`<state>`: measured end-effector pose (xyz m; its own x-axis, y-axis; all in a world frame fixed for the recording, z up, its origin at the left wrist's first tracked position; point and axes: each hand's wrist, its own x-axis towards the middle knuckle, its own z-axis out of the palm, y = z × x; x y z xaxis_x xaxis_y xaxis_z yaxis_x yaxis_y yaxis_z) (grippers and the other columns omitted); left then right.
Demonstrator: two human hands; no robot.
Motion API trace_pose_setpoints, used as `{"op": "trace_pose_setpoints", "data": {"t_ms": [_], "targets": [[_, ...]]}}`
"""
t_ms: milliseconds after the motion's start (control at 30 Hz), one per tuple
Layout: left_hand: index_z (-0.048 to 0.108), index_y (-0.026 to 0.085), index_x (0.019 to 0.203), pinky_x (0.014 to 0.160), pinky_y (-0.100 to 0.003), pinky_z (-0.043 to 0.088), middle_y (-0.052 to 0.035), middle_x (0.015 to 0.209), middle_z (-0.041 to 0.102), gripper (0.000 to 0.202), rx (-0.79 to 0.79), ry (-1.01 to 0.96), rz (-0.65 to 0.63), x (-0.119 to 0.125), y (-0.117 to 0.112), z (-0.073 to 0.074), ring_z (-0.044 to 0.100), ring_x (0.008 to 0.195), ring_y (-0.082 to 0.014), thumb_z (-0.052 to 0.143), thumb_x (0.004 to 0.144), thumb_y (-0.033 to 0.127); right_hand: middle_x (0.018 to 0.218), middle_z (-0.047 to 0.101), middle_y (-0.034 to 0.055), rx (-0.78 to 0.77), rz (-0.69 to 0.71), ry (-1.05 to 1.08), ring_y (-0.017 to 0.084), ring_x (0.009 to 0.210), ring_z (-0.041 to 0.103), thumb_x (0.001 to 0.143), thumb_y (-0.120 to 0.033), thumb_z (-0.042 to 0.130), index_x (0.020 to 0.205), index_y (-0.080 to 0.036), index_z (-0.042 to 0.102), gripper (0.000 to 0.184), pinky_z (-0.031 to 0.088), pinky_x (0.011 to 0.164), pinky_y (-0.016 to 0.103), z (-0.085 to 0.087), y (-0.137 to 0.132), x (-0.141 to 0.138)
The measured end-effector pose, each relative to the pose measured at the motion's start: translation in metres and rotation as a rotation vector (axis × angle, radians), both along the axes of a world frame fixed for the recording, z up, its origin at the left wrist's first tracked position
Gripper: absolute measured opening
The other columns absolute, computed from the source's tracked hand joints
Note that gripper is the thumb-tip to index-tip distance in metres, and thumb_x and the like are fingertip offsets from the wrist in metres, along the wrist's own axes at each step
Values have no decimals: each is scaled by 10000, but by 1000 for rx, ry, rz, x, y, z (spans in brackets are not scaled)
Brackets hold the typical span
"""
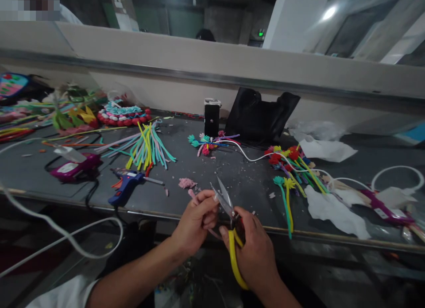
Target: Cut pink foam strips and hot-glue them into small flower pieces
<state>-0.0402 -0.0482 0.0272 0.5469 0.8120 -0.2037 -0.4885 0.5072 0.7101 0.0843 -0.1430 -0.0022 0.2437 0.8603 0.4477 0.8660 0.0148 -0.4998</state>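
Pinched in my left hand (194, 224) is a pink pipe cleaner (192, 194), its fuzzy end sticking up past the fingers and its tail hanging below. My right hand (259, 250) grips a pair of scissors (226, 202) with yellow handles. The blades stand slightly apart, their tips pointing up and away beside my left fingertips. A small heap of pink fuzz (187, 183) lies on the dark table (232, 166) just beyond my left hand, among scattered clippings. Whether the blades touch the pipe cleaner I cannot tell.
On the left lie a blue glue gun (128, 186), a purple device (75, 166) and a fan of pipe cleaners (149, 144). Pipe-cleaner flowers (206, 144) sit ahead, near a phone (211, 118) and a black bag (260, 113). White paper (335, 213) and a cable cross the right side.
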Motion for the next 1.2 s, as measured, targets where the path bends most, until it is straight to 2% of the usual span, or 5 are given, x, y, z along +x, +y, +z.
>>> {"op": "trace_pose_setpoints", "data": {"t_ms": [333,800,1033,1200], "targets": [[533,145,706,385,-159,121,92,505,411,298,-13,11,-50,0,3,3,199,398,-4,803,649,260,1016,661,102,5,15,-45,242,916,657,886,-406,559,1187,-191,522,372,540,765,353,-6,-2,4],[566,141,699,386,-171,113,101,472,320,257,3,22,-56,0,2,0,174,414,-24,788,674,267,959,673,103,46,16,-86,234,851,676,919,-412,521,1175,-182,523,344,539,700,326,-10,-3,1],[569,141,703,385,-164,116,101,483,327,269,-16,25,-39,1,1,1,163,420,-21,802,649,264,958,692,118,59,7,-101,236,836,688,918,-420,516,1153,-157,562,356,543,689,318,-10,-3,1],[587,140,738,386,-162,124,105,487,304,269,-22,59,-38,1,1,1,155,422,-21,799,657,285,903,713,98,54,13,-60,216,766,695,928,-422,506,1134,-165,585,339,531,676,294,-13,-4,1]]}}
